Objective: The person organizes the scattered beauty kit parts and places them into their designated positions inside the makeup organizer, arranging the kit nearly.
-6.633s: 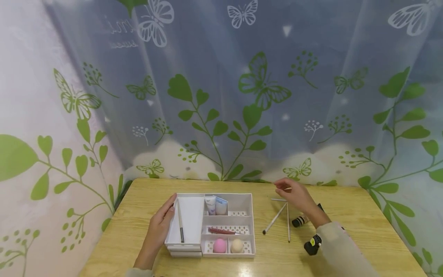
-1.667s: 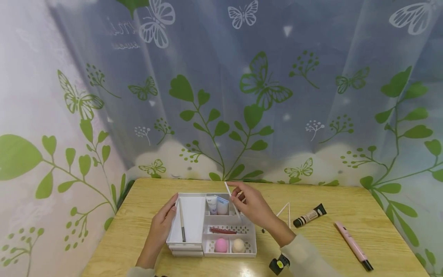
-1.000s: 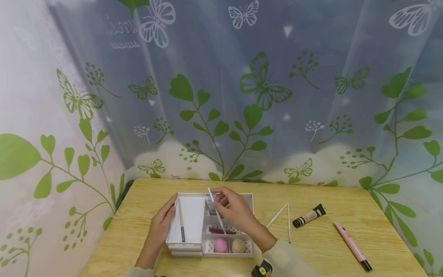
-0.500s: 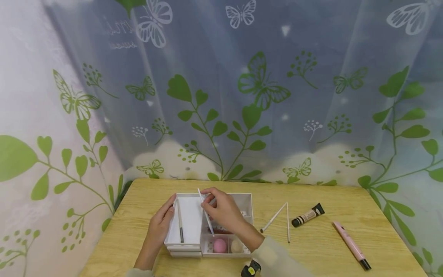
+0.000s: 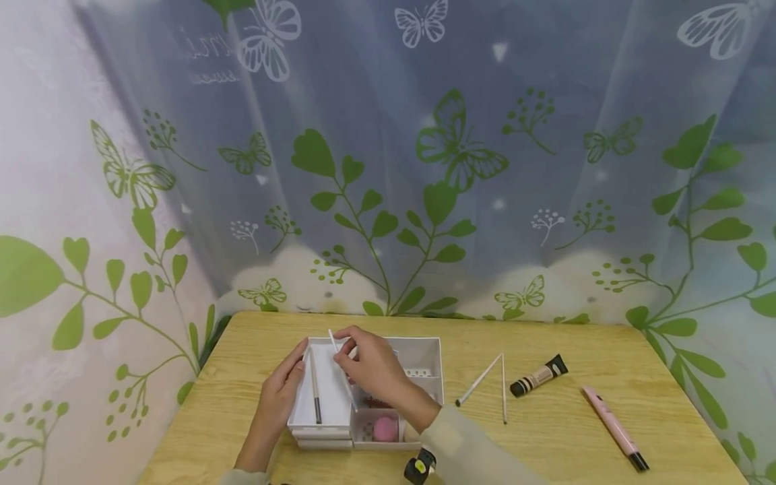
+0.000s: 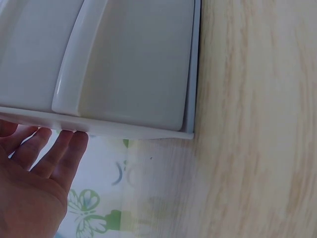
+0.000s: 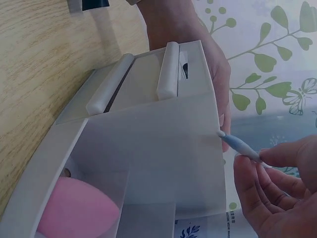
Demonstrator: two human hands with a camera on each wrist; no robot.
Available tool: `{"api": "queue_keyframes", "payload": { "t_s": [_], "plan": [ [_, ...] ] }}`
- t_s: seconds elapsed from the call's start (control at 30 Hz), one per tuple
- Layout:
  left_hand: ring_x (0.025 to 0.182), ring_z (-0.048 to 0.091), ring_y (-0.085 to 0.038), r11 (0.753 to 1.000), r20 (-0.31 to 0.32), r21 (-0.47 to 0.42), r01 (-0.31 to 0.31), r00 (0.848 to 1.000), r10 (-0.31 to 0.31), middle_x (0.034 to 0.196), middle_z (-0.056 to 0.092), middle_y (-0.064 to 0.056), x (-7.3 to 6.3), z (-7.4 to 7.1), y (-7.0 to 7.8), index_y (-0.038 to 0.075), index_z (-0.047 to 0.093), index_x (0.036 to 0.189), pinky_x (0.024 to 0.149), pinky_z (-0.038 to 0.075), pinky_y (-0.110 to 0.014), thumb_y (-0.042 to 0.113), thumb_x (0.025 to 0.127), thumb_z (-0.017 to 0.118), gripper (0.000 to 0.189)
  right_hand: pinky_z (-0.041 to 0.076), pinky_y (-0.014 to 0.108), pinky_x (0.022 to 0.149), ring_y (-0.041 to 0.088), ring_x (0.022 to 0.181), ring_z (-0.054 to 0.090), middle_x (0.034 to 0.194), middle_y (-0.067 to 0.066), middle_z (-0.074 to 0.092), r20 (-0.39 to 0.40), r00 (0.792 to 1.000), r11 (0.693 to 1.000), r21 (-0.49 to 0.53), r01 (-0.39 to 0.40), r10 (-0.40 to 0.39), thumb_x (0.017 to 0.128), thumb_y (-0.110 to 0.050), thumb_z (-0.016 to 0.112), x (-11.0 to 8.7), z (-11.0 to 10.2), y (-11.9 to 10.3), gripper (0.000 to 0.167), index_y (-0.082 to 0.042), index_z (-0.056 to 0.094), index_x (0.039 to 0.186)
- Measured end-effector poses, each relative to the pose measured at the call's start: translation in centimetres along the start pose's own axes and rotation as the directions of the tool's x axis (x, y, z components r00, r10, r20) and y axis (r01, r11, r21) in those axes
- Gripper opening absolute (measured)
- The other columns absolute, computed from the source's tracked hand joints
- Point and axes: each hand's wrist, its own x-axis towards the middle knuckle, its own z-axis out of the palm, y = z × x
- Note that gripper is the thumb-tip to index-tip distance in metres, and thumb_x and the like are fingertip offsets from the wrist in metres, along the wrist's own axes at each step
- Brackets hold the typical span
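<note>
My right hand (image 5: 371,362) pinches a slim white makeup brush (image 5: 351,397) between thumb and fingertips, slanted over the raised left tray of a white organizer (image 5: 442,367). In the right wrist view the brush's pale blue end (image 7: 230,140) overlaps the tray's edge. Another brush (image 5: 314,387), with a dark end, lies lengthwise in that tray. My left hand (image 5: 280,384) rests against the organizer's left side; in the left wrist view its fingertips (image 6: 79,136) touch the wall. A pink makeup sponge (image 5: 384,429) sits in a front compartment, beside a beige sponge (image 5: 410,433) partly hidden by my right arm.
Two slim brushes (image 5: 479,380) (image 5: 504,397) lie on the wooden table (image 5: 545,438) right of the organizer. Beyond them are a beige tube with a black cap (image 5: 538,376) and a pink tube (image 5: 615,428). A patterned curtain (image 5: 388,202) hangs behind the table.
My right hand has picked up a brush from the table and carried it left, across the organizer's compartments, to over the left tray. My left hand has stayed at the organizer's side.
</note>
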Motion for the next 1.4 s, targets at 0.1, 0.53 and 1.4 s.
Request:
{"api": "queue_keyframes", "payload": {
  "t_s": [0.1,0.53,1.4],
  "plan": [
    [0.161,0.04,-0.03,1.0,-0.003,-0.003,-0.004,1.0,0.004,0.171,0.048,-0.007,0.1,0.0,0.0,0.018,0.051,0.165,0.132,0.031,-0.054,0.023,0.119,0.047,0.046,0.055,0.021,0.053,0.002,0.059,0.063,0.099,0.003,0.074,0.003,1.0,1.0,-0.012,0.003,-0.003,0.104,-0.011,0.074,0.2,0.3,-0.3,0.036,-0.008,0.069,0.14],
    [0.16,0.041,-0.03,1.0,0.011,-0.005,0.004,1.0,-0.004,0.17,0.048,-0.008,0.0,0.0,-0.2,0.017,0.052,0.164,0.131,0.033,-0.053,0.022,0.118,0.048,0.047,0.054,0.02,0.052,0.002,0.055,0.063,0.098,0.004,0.074,0.007,1.0,1.0,-0.028,-0.005,0.005,0.105,-0.011,0.074,0.9,1.2,-0.9,0.034,-0.006,0.07,0.138],
    [0.161,0.038,-0.024,1.0,0.011,-0.002,-0.005,1.0,0.005,0.172,0.046,-0.004,0.1,-0.1,-0.3,0.018,0.048,0.166,0.118,0.029,-0.005,0.027,0.119,0.045,0.048,0.057,0.021,0.061,0.003,0.069,0.069,0.103,0.001,0.075,0.015,0.996,0.995,0.027,0.092,-0.093,0.106,-0.016,0.072,-1.9,-2.0,0.8,0.022,-0.009,0.076,0.126]
  ]
}}
